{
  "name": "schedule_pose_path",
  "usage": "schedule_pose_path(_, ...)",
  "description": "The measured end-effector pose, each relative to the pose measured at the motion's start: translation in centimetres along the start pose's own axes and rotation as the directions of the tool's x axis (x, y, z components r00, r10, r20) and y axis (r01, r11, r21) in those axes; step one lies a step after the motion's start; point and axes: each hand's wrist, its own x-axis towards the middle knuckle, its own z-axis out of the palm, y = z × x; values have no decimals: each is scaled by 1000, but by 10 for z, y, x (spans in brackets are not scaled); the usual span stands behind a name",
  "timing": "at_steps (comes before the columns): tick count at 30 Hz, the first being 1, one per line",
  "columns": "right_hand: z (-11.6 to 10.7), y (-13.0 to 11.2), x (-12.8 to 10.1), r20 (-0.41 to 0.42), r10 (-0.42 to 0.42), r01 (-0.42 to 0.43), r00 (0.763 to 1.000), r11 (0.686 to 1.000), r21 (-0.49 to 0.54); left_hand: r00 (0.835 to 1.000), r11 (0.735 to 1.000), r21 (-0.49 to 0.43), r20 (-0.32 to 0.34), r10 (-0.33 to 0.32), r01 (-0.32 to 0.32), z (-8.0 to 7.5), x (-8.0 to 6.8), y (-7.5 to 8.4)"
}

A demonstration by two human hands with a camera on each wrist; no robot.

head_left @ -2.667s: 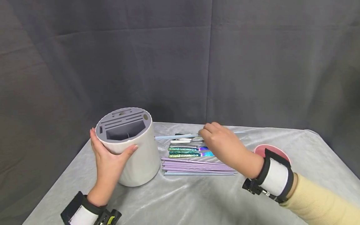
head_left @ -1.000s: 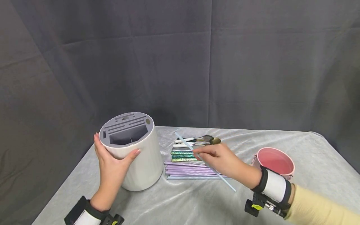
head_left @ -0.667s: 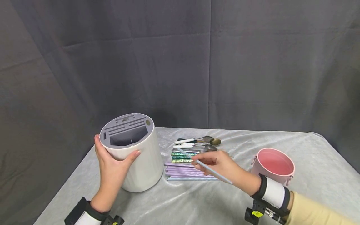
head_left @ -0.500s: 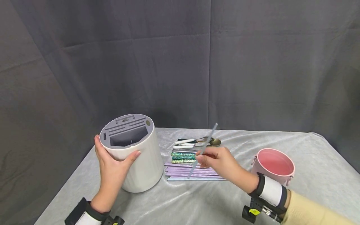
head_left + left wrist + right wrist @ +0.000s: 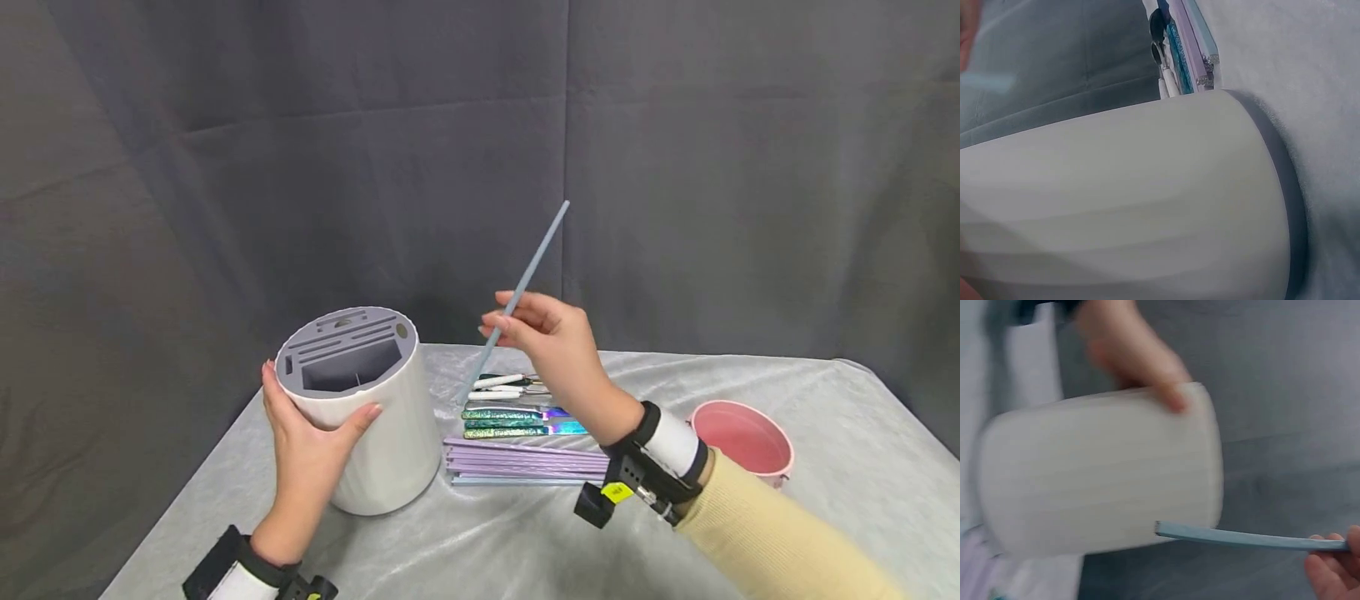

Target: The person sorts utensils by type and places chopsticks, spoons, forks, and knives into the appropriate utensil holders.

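Observation:
My left hand [image 5: 315, 446] holds the upper part of a white round knife block [image 5: 393, 450], fingers on its left side and thumb across the front. The block tilts slightly, and its grey slotted top [image 5: 341, 346] has one large bay. Between thumb and fingers, my right hand [image 5: 562, 350] pinches a light-blue chopstick [image 5: 534, 262]. That chopstick slants in the air right of the block, its lower end in front of the cutlery. In the right wrist view, its near end [image 5: 1166, 529] overlaps the block's outline without clear contact.
Purple and blue chopsticks [image 5: 517, 461] lie in a bundle right of the block. Behind them are knives with green glittery handles [image 5: 502, 422] and white-handled cutlery [image 5: 495, 394]. A pink pot [image 5: 742, 437] stands at the right, partly behind my forearm.
My right hand first reached over the cutlery and took the blue chopstick. It turned the stick over to a steep slant, then rose leftward with it. My left hand stays on the block.

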Motion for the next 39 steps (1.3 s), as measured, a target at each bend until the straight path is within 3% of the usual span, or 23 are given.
schedule_pose_path(5, 20, -25, 26, -81, -129, 142, 988, 974, 179, 1000, 1000, -1, 2, 23, -23, 4, 1, -2)
schedule_pose_path(10, 41, -33, 37, -67, -167, 178, 984, 960, 217, 1000, 1000, -1, -1, 31, -31, 7, 0, -1)
schedule_pose_path(16, 64, -20, 37, 37, -112, 106, 993, 985, 133, 999, 999, -3, 6, 35, -35, 11, 0, 0)
schedule_pose_path(23, 78, -4, 31, 154, -49, 54, 987, 998, -29, 999, 999, 2, 12, 36, -36, 13, -2, 2)
schedule_pose_path(30, 83, -1, 25, 198, 2, 22, 980, 992, -123, 1000, 1000, 13, 22, 16, -16, 11, -2, 5)
schedule_pose_path(39, 83, 4, 23, 226, 29, 21, 974, 976, -215, 999, 999, 11, 32, 41, -41, 14, -1, 6)
